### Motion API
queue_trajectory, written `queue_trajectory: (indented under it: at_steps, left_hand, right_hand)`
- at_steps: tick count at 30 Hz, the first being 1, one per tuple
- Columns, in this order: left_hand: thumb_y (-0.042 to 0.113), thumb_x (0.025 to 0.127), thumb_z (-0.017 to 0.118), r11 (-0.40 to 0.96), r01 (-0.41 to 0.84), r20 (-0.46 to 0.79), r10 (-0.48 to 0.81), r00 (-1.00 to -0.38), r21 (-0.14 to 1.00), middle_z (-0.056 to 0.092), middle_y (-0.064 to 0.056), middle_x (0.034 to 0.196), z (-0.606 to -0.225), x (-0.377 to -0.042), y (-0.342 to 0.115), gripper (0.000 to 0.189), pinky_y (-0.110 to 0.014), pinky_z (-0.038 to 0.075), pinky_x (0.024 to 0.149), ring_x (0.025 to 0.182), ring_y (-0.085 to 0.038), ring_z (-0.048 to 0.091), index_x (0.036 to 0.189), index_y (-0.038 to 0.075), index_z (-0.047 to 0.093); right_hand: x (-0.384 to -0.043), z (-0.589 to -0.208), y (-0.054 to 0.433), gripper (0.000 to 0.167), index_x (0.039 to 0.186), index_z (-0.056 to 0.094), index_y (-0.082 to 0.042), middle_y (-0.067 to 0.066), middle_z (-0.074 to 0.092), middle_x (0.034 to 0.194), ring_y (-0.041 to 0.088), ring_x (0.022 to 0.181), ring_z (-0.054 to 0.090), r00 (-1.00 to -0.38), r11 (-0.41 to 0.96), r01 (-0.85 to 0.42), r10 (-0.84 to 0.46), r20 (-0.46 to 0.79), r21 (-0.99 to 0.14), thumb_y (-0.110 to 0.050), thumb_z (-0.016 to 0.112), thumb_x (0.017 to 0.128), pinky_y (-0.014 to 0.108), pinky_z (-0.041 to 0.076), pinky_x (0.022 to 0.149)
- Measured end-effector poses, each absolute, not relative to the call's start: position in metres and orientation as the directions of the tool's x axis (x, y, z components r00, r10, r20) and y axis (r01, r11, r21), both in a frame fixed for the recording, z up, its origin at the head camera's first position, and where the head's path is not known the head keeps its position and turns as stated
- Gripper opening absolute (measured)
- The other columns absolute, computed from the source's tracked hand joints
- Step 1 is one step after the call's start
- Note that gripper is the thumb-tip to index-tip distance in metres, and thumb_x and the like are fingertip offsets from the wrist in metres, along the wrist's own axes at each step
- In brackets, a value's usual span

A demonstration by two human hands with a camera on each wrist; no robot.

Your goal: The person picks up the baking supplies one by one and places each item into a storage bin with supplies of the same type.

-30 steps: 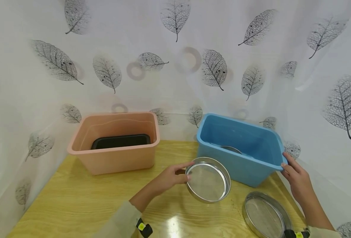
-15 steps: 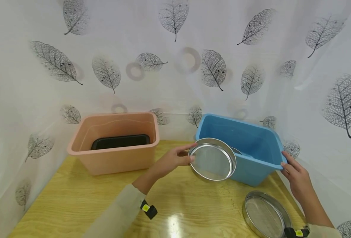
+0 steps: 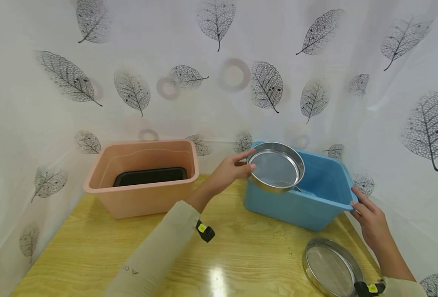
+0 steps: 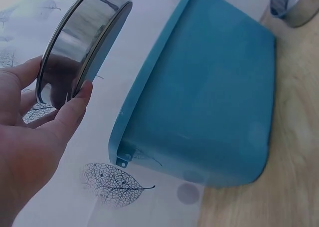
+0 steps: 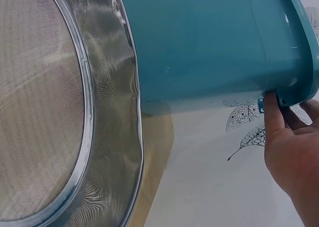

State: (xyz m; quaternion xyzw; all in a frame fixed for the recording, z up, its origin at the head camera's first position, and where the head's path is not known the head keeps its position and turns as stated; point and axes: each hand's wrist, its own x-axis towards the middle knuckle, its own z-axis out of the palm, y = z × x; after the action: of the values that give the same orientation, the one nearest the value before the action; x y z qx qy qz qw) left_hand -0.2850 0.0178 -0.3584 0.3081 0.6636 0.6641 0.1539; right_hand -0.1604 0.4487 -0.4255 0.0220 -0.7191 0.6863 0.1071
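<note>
My left hand (image 3: pixel 231 171) pinches the left edge of a round metal sieve (image 3: pixel 276 165), thumb and fingers on its steel rim. In the head view the sieve overlaps the left end of a blue plastic bin (image 3: pixel 289 206), and the left wrist view shows it raised above the bin's rim. Part of another round metal thing shows inside the bin behind it. At the bin's right end, my right hand (image 3: pixel 369 218) grips the rim, with the thumb (image 5: pixel 273 112) under the lip in the right wrist view.
A second sieve (image 3: pixel 332 266) lies on the wooden table (image 3: pixel 241 255) near my right wrist. To the left stands a peach bin (image 3: pixel 148 202) with a black tray-like thing (image 3: pixel 150 176) inside. Leaf-printed white sheeting (image 3: pixel 189 107) hangs behind.
My left hand has lifted the sieve up and away, from in front of the blue bin to over its left end. The right hand has stayed on the rim.
</note>
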Motion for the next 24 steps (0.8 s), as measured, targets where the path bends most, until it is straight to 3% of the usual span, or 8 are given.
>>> queue_trajectory:
  at_steps: [8,15,17,19,22,24]
  left_hand:
    - [0.032,0.098,0.067,-0.021,0.196,0.169,0.601,-0.781,0.98,0.057,-0.01,0.145,-0.351,-0.31,0.053,0.062,-0.045,0.051,0.106,0.122,-0.021,0.064,0.155,0.033,0.042]
    - [0.027,0.099,0.067,0.03,0.215,0.154,0.604,-0.782,0.976,0.062,-0.012,0.138,-0.352,-0.33,0.082,0.062,-0.04,0.054,0.1,0.107,-0.016,0.068,0.155,0.027,0.042]
    - [0.026,0.099,0.067,0.055,0.224,0.144,0.613,-0.777,0.973,0.067,-0.012,0.124,-0.352,-0.334,0.089,0.062,-0.035,0.056,0.091,0.096,-0.013,0.067,0.155,0.027,0.042]
    - [0.026,0.099,0.067,0.091,0.246,0.138,0.623,-0.77,0.965,0.069,-0.008,0.105,-0.353,-0.337,0.095,0.062,-0.029,0.054,0.079,0.084,-0.012,0.062,0.155,0.026,0.042]
    - [0.023,0.1,0.065,0.118,0.25,0.117,0.646,-0.754,0.961,0.063,-0.004,0.085,-0.355,-0.339,0.106,0.062,-0.029,0.043,0.067,0.075,-0.018,0.052,0.157,0.024,0.04]
    - [0.02,0.1,0.065,0.125,0.229,0.091,0.66,-0.746,0.965,0.057,-0.001,0.076,-0.358,-0.341,0.113,0.063,-0.03,0.041,0.067,0.071,-0.019,0.048,0.157,0.023,0.04]
  right_hand:
    - [-0.162,-0.429,0.451,0.059,0.161,0.022,-0.011,0.002,0.004,0.171,-0.002,0.14,0.036,-0.973,0.065,-0.201,0.106,0.207,-0.977,-0.013,0.047,0.107,0.005,0.047,0.09]
    - [-0.165,-0.427,0.45,0.059,0.161,0.023,-0.008,0.005,0.005,0.171,-0.009,0.127,0.047,-0.972,0.038,-0.2,0.117,0.203,-0.979,-0.011,0.047,0.107,0.006,0.048,0.089]
    - [-0.164,-0.427,0.451,0.059,0.161,0.023,-0.009,0.005,0.004,0.171,-0.009,0.127,0.047,-0.973,0.054,-0.191,0.12,0.196,-0.98,-0.012,0.047,0.107,0.005,0.048,0.088]
    - [-0.164,-0.427,0.45,0.06,0.161,0.023,-0.01,0.005,0.004,0.171,-0.003,0.138,0.041,-0.974,0.062,-0.182,0.125,0.188,-0.981,-0.014,0.048,0.107,0.005,0.048,0.088]
    - [-0.163,-0.425,0.45,0.06,0.161,0.022,-0.01,0.006,0.003,0.171,0.004,0.146,0.034,-0.975,0.062,-0.173,0.131,0.179,-0.983,-0.014,0.047,0.107,0.004,0.048,0.088]
    - [-0.162,-0.424,0.45,0.06,0.161,0.021,-0.01,0.005,0.002,0.171,0.012,0.152,0.023,-0.976,0.061,-0.166,0.134,0.173,-0.984,-0.014,0.047,0.107,0.004,0.047,0.088]
